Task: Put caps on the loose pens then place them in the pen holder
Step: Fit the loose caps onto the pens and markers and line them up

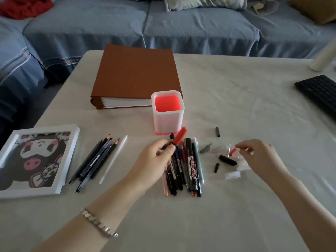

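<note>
Two hands: left hand (157, 157) grips red-capped pen (179, 136), pen holder (168, 113) nr, table edges well apart.

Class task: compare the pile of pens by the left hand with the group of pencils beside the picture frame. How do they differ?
The pens lie in front of the pen holder; the pencils lie further left, by the picture frame. The left hand grips something at the pens; the pencils lie untouched. The pens include red and printed barrels; the pencils look mostly dark. Both lie loose on the table.
</note>
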